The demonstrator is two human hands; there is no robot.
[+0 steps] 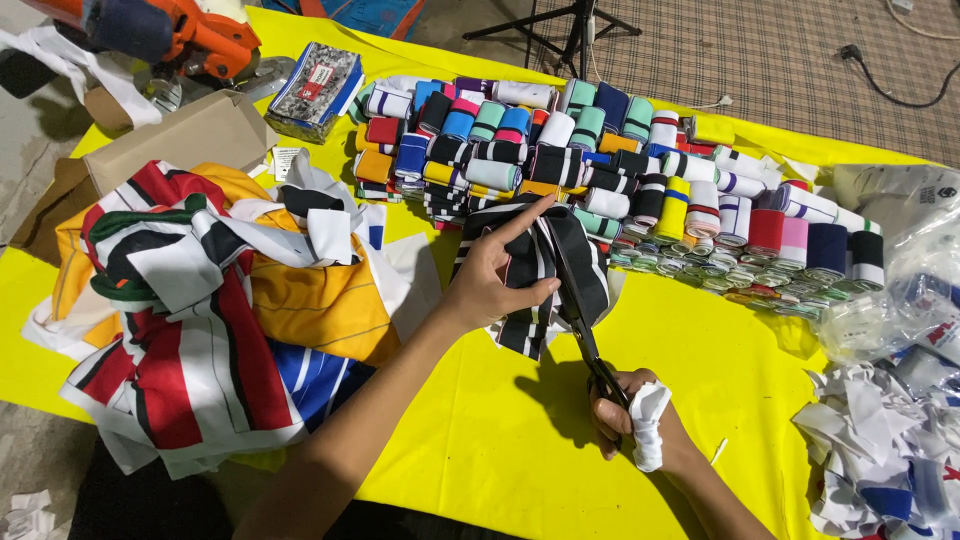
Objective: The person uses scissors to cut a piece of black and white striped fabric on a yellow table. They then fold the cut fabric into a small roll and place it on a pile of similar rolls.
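Striped heap (200,310): loose red, white, yellow fabric pieces piled at left on the yellow table (480,450).
Left hand (490,280): fingers pinch the black-and-white striped band (540,270), holding it taut for the blades.
Scissors (585,330): apparently cutting that band.
Right hand (630,410): closed around the scissor handles, thumb cloth-wrapped.
Rolled bands (600,170): stacked behind.

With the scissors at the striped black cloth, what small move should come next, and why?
Probably close the scissors: the right hand holds the handles, the blades reach up along the black-and-white striped cloth, and the left hand holds it up beside them.
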